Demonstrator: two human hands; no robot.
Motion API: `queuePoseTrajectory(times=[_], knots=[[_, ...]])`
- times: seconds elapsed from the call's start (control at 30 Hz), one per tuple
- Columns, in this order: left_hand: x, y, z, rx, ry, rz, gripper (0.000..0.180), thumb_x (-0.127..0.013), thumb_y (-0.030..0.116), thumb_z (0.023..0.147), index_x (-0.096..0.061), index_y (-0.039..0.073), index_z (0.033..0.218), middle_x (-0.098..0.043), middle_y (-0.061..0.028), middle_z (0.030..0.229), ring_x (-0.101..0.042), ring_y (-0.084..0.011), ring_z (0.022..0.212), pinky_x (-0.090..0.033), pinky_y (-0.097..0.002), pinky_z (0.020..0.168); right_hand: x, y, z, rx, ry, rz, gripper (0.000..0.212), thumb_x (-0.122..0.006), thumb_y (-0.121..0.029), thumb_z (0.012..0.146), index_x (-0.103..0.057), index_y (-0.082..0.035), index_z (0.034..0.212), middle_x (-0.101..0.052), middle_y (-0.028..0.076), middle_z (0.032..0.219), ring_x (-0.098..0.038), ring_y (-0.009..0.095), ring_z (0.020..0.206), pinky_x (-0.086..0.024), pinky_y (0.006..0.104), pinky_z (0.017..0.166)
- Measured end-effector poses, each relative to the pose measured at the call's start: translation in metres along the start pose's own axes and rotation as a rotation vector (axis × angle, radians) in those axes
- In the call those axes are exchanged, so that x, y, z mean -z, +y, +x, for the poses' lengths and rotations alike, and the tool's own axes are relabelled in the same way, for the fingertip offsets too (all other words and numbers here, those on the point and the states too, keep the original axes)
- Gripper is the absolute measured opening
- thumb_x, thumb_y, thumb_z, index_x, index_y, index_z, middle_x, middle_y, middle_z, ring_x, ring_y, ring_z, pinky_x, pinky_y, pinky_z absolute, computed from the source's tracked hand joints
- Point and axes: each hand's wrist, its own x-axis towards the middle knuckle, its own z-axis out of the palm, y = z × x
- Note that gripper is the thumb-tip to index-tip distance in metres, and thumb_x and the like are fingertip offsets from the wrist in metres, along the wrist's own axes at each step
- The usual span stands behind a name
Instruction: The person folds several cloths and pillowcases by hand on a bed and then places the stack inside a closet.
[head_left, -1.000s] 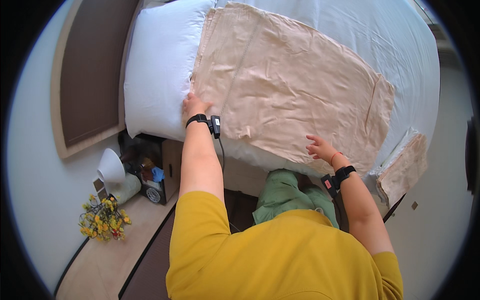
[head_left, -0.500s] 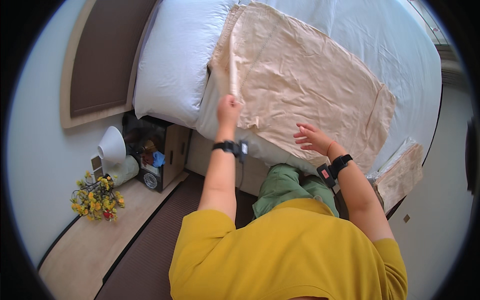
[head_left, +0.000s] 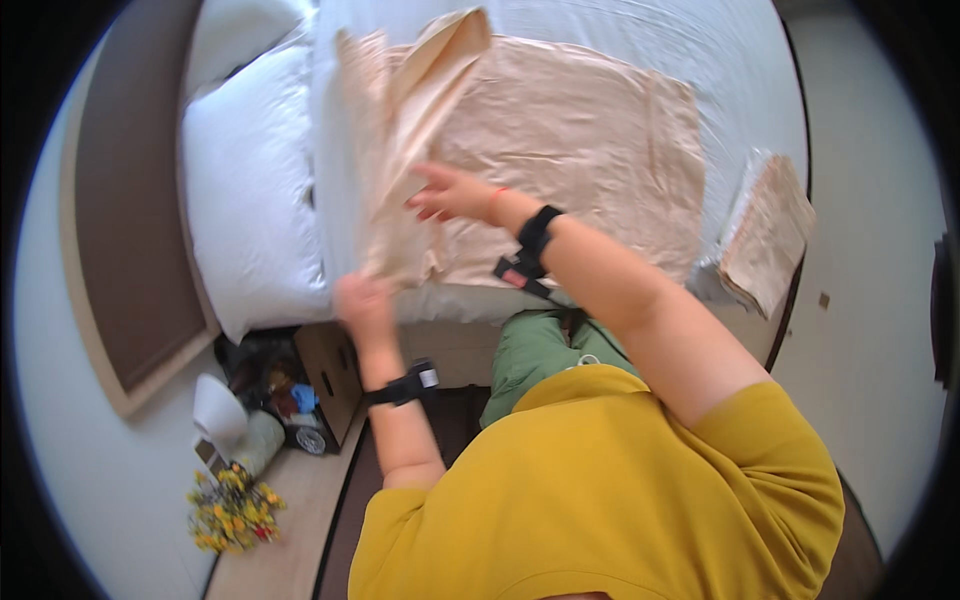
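A peach satin cloth (head_left: 570,150), perhaps a pillowcase or sheet, lies wrinkled across the white bed. Its left part is lifted and folded over itself, blurred by motion. My left hand (head_left: 366,305) is closed on the cloth's near left corner, beside the white pillow. Over the middle of the cloth's left part hovers my right hand (head_left: 452,193), fingers stretched and apart, holding nothing; whether the fingertips touch the fabric I cannot tell. Each wrist wears a black strap with a small device.
White pillows (head_left: 250,190) lie at the left by the brown headboard (head_left: 135,200). A folded peach cloth in a clear bag (head_left: 765,235) sits on the bed's right near edge. At lower left are a nightstand (head_left: 328,375), a white lamp (head_left: 218,408) and yellow flowers (head_left: 235,508).
My left hand has pulled the cloth's left edge leftward and nearer, lifting a fold. My right hand has moved left over the cloth. The view has shifted too.
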Motion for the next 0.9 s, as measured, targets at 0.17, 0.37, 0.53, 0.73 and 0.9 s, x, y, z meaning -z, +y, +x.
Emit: queuePoseTrajectory(times=[0.17,0.37,0.53,0.73,0.9], knots=[[0.011,-0.115,0.039,0.363,0.150,0.373,0.020,-0.062,0.011,0.074,-0.058,0.002,0.092,-0.059,-0.0209,0.095,-0.050,-0.0375,0.101,-0.042,-0.0441,0.089,0.054,0.042,-0.001,-0.015,0.131,-0.279,0.064,-0.065,-0.026,0.087,-0.036,-0.013,0.143,-0.063,0.014,0.113,-0.062,0.022,0.099,-0.050,0.0346,0.084],[-0.146,-0.010,0.097,-0.301,-0.556,0.001,0.044,-0.065,0.012,0.075,-0.058,0.008,0.118,-0.052,-0.0228,0.124,-0.047,-0.0392,0.116,-0.039,-0.0457,0.100,0.258,0.151,-0.093,-0.265,0.778,-0.519,0.066,-0.069,-0.027,0.082,-0.041,-0.009,0.139,-0.060,0.021,0.119,-0.060,0.029,0.106,-0.048,0.0378,0.090],[-0.254,0.098,0.132,-0.587,-0.653,0.288,0.055,-0.060,0.016,0.080,-0.046,0.013,0.134,-0.042,-0.0226,0.138,-0.044,-0.0394,0.123,-0.038,-0.0447,0.103,0.356,0.172,-0.191,-0.346,0.924,-0.683,0.064,-0.068,-0.026,0.082,-0.043,-0.005,0.136,-0.058,0.023,0.121,-0.057,0.033,0.112,-0.045,0.0391,0.095],[-0.214,0.081,0.298,-0.201,0.067,0.489,0.066,-0.059,0.028,0.080,-0.039,0.001,0.137,-0.044,-0.0277,0.135,-0.041,-0.0451,0.125,-0.036,-0.0459,0.104,0.430,0.140,-0.220,-0.426,0.920,-0.688,0.064,-0.066,-0.030,0.082,-0.042,-0.007,0.137,-0.052,0.019,0.132,-0.048,0.034,0.123,-0.038,0.0394,0.104],[-0.253,0.093,0.275,-0.267,-0.350,0.197,0.072,-0.070,0.020,0.072,-0.043,0.001,0.135,-0.046,-0.0249,0.133,-0.040,-0.0399,0.126,-0.034,-0.0441,0.106,0.475,0.140,-0.202,-0.441,1.272,-0.825,0.081,-0.069,-0.033,0.079,-0.026,-0.013,0.145,-0.035,0.016,0.143,-0.035,0.037,0.131,-0.035,0.0462,0.106]])
